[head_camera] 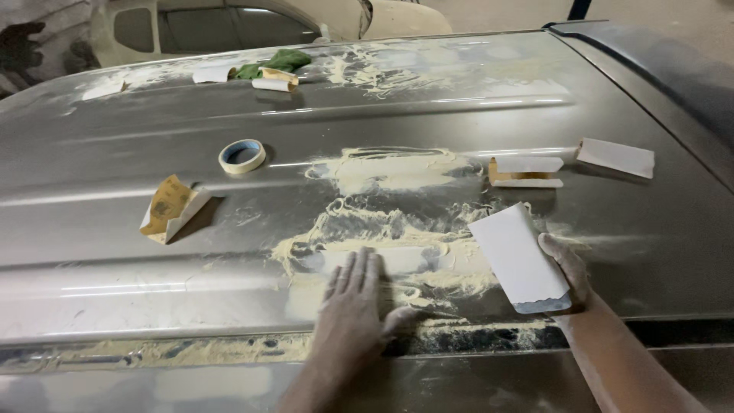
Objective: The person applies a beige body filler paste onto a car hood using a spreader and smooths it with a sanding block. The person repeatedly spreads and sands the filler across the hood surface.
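My left hand [353, 310] lies flat, fingers together, on a patch of pale yellow filler [382, 229] spread over the grey car roof [115, 252]. My right hand [567, 268] grips a white rectangular sanding block [518, 256] by its near end, tilted above the right edge of the same filler patch. Both hands are dusted with filler powder.
A roll of masking tape [242, 156] lies left of centre, with a folded yellow sandpaper sheet [172, 208] nearer me. Folded sandpaper pieces [526, 172] and a white sheet [616, 157] sit at right. A green cloth [277, 61] and paper scraps lie at the far edge. A pale car stands beyond.
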A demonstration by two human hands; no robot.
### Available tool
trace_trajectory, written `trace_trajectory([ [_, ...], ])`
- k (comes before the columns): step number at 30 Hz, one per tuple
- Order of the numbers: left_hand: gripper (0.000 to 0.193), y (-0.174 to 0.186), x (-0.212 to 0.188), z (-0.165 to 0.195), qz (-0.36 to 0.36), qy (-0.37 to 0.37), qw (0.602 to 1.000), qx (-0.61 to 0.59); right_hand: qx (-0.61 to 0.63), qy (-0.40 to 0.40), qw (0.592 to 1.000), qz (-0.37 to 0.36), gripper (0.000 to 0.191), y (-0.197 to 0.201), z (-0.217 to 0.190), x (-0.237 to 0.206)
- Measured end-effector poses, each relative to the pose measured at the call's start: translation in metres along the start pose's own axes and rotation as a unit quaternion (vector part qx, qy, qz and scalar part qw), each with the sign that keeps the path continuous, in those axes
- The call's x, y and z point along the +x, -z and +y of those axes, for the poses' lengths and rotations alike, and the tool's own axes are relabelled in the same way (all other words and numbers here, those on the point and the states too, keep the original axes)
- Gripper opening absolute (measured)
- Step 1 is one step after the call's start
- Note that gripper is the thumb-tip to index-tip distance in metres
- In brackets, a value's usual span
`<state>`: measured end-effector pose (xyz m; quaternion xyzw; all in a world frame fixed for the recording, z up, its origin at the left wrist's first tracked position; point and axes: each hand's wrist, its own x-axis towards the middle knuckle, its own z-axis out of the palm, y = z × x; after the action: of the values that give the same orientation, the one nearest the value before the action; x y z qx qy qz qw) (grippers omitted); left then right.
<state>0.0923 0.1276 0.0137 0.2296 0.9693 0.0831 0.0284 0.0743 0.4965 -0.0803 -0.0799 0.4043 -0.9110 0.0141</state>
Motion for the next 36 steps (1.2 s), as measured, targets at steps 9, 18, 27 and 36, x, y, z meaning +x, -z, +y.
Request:
trace_trajectory([
  [9, 0.072, 0.001, -0.005, 0.014, 0.058, 0.053, 0.844, -0.53, -0.203, 0.0, 0.976, 0.081, 0.057, -0.091, 0.012, -0.001],
  [18, 0.051, -0.023, 0.027, 0.068, 0.09, 0.078, 0.583, -0.804, -0.404, 0.148, 0.902, -0.029, 0.067, -0.161, 0.032, -0.002],
  [27, 0.035, -0.028, 0.017, 0.03, 0.089, 0.101, 0.467, -0.874, -0.624, 0.189, 0.753, -0.085, 0.108, -0.172, 0.026, -0.021],
  [36, 0.023, -0.045, 0.019, 0.028, 0.192, 0.047, 0.544, -0.816, -0.619, 0.188, 0.76, -0.061, 0.103, -0.174, 0.031, -0.023],
])
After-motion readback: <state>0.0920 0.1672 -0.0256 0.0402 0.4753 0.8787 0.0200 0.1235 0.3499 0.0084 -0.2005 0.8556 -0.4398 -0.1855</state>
